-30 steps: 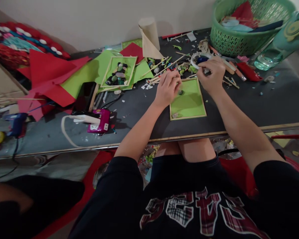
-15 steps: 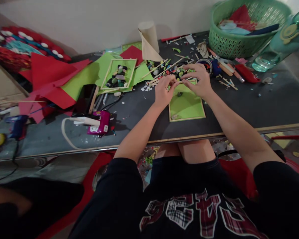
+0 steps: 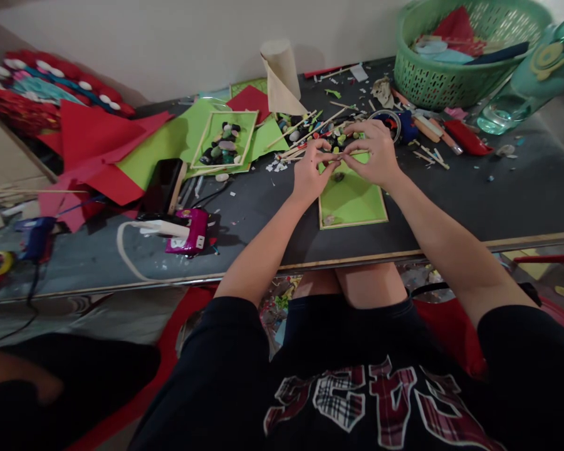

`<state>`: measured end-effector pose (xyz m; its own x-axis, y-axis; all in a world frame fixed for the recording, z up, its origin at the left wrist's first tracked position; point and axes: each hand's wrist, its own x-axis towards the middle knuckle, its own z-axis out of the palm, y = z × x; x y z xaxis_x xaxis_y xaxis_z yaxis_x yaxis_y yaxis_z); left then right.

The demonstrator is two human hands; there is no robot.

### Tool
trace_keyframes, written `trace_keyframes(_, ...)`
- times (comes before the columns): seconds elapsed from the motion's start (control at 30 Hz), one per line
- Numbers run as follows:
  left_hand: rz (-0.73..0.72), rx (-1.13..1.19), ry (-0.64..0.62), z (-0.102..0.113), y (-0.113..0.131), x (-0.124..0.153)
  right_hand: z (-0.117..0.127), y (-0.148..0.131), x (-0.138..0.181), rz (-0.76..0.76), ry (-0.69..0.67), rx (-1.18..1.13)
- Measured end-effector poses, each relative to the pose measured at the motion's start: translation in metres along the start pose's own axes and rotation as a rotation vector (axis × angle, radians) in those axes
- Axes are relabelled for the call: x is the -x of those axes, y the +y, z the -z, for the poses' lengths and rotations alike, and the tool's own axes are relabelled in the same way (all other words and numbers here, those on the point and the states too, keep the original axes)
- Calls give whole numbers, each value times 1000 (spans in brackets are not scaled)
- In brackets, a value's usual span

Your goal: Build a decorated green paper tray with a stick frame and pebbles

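Above the far edge of a green card with a thin stick frame, my left hand and my right hand meet fingertip to fingertip. Both are closed in a pinch; whatever lies between the tips is too small to name. On the card sit a dark pebble near the top and a pale pebble in the lower left corner. Just beyond my hands spreads a heap of pebbles and thin sticks. Left of it lies another framed green card bearing several stones.
A green basket and a clear bottle stand at the right rear. To the left are red paper, a phone, a purple power adapter and a blue glue gun. Someone's arm shows at lower left.
My left fingers have shifted slightly right, and the fingertips of both hands have come together above the card. The neighbouring person's arm has moved a little.
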<state>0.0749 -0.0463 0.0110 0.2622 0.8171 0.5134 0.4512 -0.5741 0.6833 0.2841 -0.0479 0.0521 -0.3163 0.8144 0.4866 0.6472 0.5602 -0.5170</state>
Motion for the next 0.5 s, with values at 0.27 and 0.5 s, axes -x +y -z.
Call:
trace_keyframes(0.27,0,0,-15,5,-16,-5,5,-3,-1,-40,17,61)
trace_keyframes(0.5,-71,-12,-25,1,-17,-5,-6,4,0,-4,23,49)
